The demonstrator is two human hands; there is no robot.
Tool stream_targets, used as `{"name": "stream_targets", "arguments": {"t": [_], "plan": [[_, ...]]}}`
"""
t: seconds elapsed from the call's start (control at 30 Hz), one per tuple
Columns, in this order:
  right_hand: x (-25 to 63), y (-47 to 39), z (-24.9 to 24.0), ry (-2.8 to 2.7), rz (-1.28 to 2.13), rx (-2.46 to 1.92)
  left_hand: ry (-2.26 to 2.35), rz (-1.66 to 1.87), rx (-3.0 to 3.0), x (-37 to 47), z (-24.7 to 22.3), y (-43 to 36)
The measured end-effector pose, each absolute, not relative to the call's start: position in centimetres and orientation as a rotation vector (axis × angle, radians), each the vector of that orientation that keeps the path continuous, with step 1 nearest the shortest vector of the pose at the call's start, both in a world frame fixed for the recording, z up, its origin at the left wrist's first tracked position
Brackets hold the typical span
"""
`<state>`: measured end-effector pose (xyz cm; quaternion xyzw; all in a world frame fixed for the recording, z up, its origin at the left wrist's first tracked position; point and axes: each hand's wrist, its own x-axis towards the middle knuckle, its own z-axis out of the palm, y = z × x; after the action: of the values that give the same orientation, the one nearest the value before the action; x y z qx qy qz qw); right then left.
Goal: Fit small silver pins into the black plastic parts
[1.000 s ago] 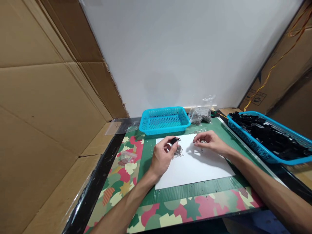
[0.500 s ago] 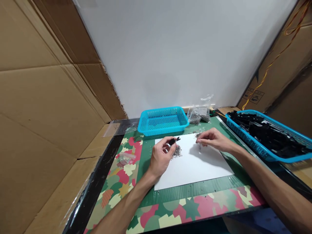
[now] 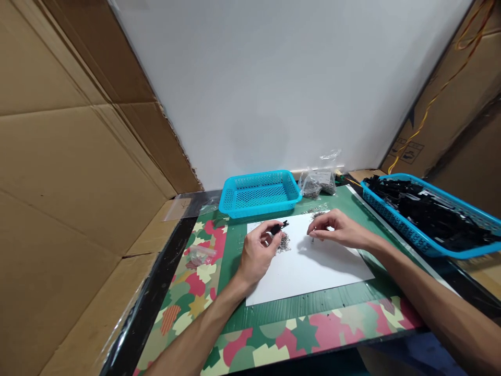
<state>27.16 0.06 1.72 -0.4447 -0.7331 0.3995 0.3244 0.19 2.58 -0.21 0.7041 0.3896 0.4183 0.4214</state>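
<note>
Over a white sheet (image 3: 313, 266), the left hand (image 3: 258, 250) pinches a small black part (image 3: 278, 227) above a heap of tiny metal pieces (image 3: 284, 243). The right hand (image 3: 336, 230) pinches what may be one metal pin. The near turquoise basket (image 3: 258, 194) looks empty; another holds many black parts (image 3: 426, 211).

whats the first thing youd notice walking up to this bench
Two bare hands meet over a white sheet at the middle of the camouflage-patterned mat: the left hand pinches a small black part above a little pile of metal bits, and the right hand holds a tiny metal piece. An empty turquoise basket sits behind the sheet, and another basket, heaped with black parts, stands at the right.
</note>
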Motion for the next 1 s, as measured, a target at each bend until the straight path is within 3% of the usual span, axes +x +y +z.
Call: {"name": "stream_targets", "arguments": {"t": [0.5, 1.0], "plan": [[27.3, 0.4, 0.8, -2.018, 0.929, -1.199, 0.875, 0.981, 1.796, 0.1, -0.2, 2.2], [25.7, -0.1, -0.1, -1.648, 1.031, -1.069, 0.835, 0.85, 1.945, 0.2, -0.6, 1.4]]}}
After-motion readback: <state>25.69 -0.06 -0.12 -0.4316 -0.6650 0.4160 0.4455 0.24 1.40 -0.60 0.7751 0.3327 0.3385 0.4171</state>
